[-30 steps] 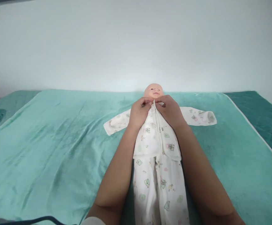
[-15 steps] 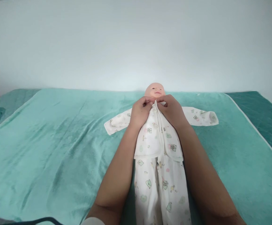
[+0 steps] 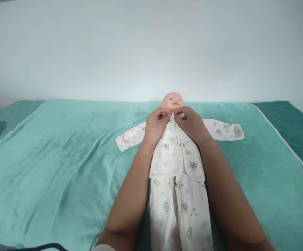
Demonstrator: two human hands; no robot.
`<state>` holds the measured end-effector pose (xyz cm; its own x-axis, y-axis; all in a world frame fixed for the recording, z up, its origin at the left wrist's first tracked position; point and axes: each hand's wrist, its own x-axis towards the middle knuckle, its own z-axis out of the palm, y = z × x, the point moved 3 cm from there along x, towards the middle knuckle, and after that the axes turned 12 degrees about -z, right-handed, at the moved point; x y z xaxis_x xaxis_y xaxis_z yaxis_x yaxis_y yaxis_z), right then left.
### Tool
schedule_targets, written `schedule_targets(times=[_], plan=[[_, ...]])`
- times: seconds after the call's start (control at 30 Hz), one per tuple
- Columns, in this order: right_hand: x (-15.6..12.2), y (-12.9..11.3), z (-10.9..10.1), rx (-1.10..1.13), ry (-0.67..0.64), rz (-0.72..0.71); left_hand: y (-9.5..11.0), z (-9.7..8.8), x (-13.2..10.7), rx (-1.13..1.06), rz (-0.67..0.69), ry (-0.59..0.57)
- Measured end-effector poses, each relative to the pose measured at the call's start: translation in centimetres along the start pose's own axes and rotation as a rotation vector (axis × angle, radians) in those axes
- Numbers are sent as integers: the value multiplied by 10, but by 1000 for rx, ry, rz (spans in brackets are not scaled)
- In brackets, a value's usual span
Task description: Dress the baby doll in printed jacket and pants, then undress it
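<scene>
A baby doll (image 3: 172,100) lies on its back, dressed in a white printed baby jacket (image 3: 166,158) and matching trousers (image 3: 164,209). At the jacket's neck, my left hand (image 3: 155,127) pinches one front edge just under the doll's chin. My right hand (image 3: 190,124) pinches the opposite front edge, and the fingertips of both hands nearly meet. Between them the collar cloth stands up in a small peak. Below, the two front panels come together along the middle and part slightly at the hem. Any fastener at the neck is hidden by my fingers. Both sleeves stretch out sideways.
A light green plush blanket (image 3: 49,157) with wrinkles on the left lies under the doll. Darker green quilted cloth (image 3: 292,125) shows beyond its right edge. A pale wall (image 3: 151,45) rises behind. A black cable (image 3: 44,246) runs along the bottom left.
Almost nothing differs. Both hands keep their pinch at the jacket's neck, and the view has shifted very slightly.
</scene>
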<state>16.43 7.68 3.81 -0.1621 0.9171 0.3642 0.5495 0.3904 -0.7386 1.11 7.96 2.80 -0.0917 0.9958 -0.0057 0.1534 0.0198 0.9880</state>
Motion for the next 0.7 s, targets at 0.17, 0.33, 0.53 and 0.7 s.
schedule_targets(times=[0.17,0.33,0.53,0.7], plan=[[1,-2,-1,-7,-19,-7,-1,1,0,14,60,-42],[0,-3,0,-8,-9,-2,-2,1,1,88,77,-27],[0,-3,1,10,3,19,0,1,-1,156,112,26],[0,0,1,47,63,41,2,1,-3,219,148,61]])
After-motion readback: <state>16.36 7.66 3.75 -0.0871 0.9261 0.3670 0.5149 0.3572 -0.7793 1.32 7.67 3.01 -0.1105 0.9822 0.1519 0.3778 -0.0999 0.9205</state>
